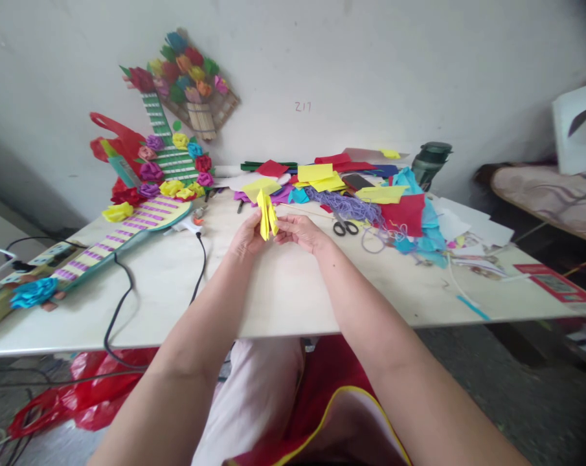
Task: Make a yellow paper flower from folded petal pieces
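A piece of folded yellow paper stands upright between my two hands, above the middle of the table. My left hand is closed on its left side, fingers partly hidden behind it. At its lower right edge, my right hand pinches the paper with thumb and fingertips. Behind it lie a flat yellow sheet and a heap of coloured paper. Black-handled scissors rest to the right of my hands, beside tangled purple yarn.
Left on the table lies a guitar-shaped craft with paper flowers, near a white glue gun and its black cord. A dark green bottle stands back right. Red paper and scraps cover the right side.
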The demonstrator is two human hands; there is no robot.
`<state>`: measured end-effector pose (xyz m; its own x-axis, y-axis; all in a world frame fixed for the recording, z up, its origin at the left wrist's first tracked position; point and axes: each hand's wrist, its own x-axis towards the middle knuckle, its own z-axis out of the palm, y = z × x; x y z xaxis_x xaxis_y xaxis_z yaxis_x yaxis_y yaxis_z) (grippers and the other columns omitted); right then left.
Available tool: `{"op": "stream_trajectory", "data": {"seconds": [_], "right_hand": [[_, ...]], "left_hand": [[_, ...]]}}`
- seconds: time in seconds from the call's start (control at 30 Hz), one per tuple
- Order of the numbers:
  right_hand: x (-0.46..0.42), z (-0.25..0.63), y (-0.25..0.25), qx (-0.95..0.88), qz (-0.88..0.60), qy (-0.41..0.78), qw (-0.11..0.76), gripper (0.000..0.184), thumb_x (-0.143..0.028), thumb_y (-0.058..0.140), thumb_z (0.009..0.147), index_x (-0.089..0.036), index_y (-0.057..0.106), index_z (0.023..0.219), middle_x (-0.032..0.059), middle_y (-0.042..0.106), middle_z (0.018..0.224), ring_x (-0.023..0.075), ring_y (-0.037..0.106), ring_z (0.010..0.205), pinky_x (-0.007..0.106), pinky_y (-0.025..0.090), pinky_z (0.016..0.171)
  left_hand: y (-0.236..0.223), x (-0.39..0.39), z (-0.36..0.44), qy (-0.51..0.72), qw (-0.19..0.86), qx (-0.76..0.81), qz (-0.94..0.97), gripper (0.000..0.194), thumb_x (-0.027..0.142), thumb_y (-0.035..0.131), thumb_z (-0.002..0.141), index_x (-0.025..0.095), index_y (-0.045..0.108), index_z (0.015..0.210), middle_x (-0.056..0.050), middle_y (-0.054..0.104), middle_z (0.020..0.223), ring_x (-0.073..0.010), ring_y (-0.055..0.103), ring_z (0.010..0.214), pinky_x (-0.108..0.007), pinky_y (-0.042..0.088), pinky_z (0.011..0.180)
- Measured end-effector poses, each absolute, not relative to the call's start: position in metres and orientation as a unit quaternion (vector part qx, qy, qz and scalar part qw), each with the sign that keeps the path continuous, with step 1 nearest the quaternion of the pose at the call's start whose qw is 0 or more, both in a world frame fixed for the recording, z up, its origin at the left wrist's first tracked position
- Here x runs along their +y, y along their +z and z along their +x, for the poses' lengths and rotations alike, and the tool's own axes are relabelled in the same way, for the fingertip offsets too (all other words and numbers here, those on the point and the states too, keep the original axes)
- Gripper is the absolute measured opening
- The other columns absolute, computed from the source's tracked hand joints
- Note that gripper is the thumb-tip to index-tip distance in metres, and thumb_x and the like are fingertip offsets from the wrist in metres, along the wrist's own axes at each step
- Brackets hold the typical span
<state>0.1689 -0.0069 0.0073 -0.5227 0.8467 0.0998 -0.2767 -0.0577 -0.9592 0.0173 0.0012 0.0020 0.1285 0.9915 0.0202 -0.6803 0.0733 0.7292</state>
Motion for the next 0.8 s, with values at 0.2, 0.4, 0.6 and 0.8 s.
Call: {"op": "stream_trajectory", "data": {"seconds": [0.2, 0.4, 0.6, 0.8], "right_hand": [[-0.0077, 0.1665, 0.0083, -0.556, -0.271, 0.661, 0.425, 0.034, -0.021, 0.078, 0.060, -0.012, 0.064, 0.089, 0.0006, 0.068, 0.067, 0.0087, 0.060, 0.051, 0.022, 0.054, 0.056], [-0.0092, 0.1639, 0.0099, -0.547, -0.299, 0.645, 0.443, 0.036, -0.022, 0.080, 0.057, -0.011, 0.062, 0.086, -0.0004, 0.066, 0.061, 0.0089, 0.058, 0.048, 0.023, 0.052, 0.053], [-0.0090, 0.1661, 0.0091, -0.554, -0.280, 0.649, 0.439, 0.036, -0.046, 0.072, 0.066, -0.014, 0.061, 0.077, 0.0013, 0.065, 0.063, 0.0099, 0.058, 0.052, 0.024, 0.051, 0.054], [-0.0071, 0.1658, 0.0082, -0.552, -0.369, 0.567, 0.487, 0.035, -0.049, 0.072, 0.063, -0.016, 0.063, 0.071, 0.0001, 0.064, 0.064, 0.0108, 0.057, 0.057, 0.023, 0.047, 0.053]], "left_hand": [[0.0001, 0.0023, 0.0169, 0.598, 0.686, 0.249, 0.332, 0.018, 0.023, 0.050, 0.086, 0.011, 0.062, 0.091, -0.006, 0.067, 0.075, -0.0132, 0.060, 0.057, -0.023, 0.045, 0.048], [-0.0002, 0.0025, 0.0186, 0.600, 0.684, 0.256, 0.327, 0.018, 0.020, 0.048, 0.087, 0.010, 0.062, 0.089, -0.007, 0.068, 0.075, -0.0151, 0.063, 0.063, -0.025, 0.050, 0.056], [-0.0010, 0.0030, 0.0180, 0.609, 0.676, 0.256, 0.326, 0.013, 0.019, 0.054, 0.083, 0.011, 0.063, 0.086, -0.005, 0.069, 0.073, -0.0140, 0.064, 0.063, -0.025, 0.051, 0.062], [-0.0011, -0.0002, 0.0218, 0.580, 0.675, 0.260, 0.374, 0.014, 0.018, 0.062, 0.077, 0.010, 0.065, 0.088, -0.008, 0.069, 0.075, -0.0185, 0.067, 0.073, -0.030, 0.052, 0.075]]}}
